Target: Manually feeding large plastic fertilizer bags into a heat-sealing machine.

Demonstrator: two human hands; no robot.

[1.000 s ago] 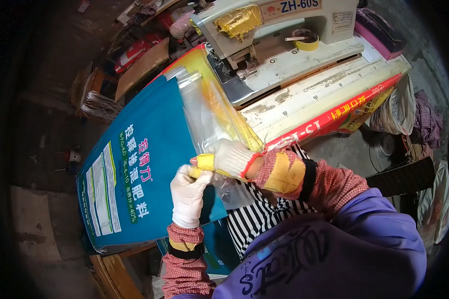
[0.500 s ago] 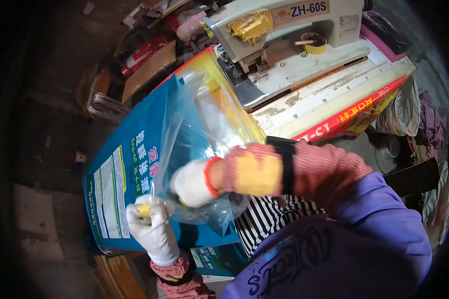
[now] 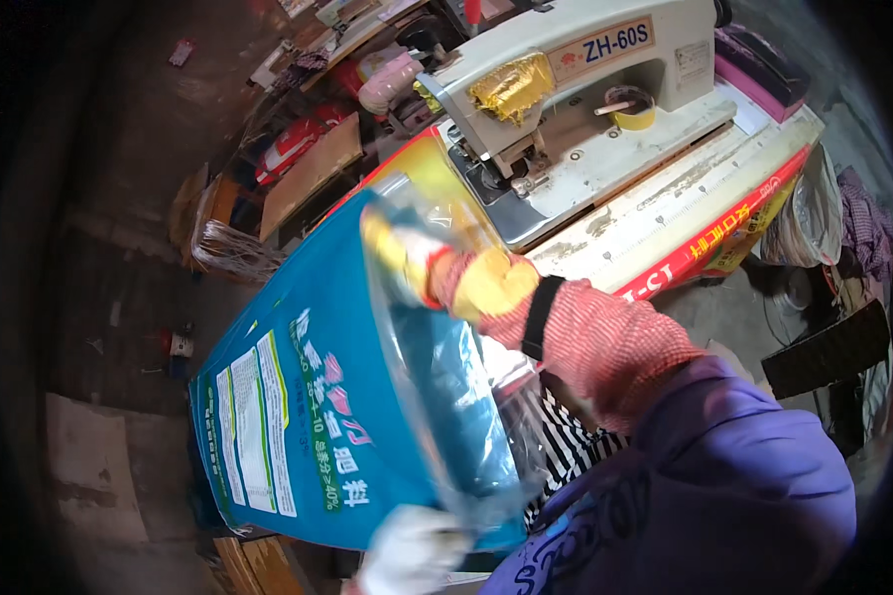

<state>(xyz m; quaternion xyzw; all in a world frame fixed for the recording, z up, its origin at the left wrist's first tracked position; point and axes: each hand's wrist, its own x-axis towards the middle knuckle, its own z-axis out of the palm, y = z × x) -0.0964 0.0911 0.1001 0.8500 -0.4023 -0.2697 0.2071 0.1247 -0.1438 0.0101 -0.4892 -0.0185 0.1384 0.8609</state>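
Stretching clear liner (image 3: 437, 387) of blue sack (image 3: 298, 416) between hands: right hand (image 3: 407, 260) far end, left hand (image 3: 407, 550) near.

The large woven sack (image 3: 298, 416) is teal blue with a white panel of small print, green and pink lettering, and a yellow and red border at its far end. A clear plastic liner (image 3: 446, 397) lies over it, see-through with pale glare. The left hand (image 3: 412, 550) wears a white glove. The right hand (image 3: 397, 253) wears a white and yellow glove with a red cuff, a pink-and-white checked sleeve cover and a black band. The upper sleeve is purple; a black-and-white striped cloth (image 3: 566, 446) shows beneath it. The sewing machine (image 3: 566, 89) is cream with gold tape; the counter (image 3: 695, 188) edge is red with yellow letters.
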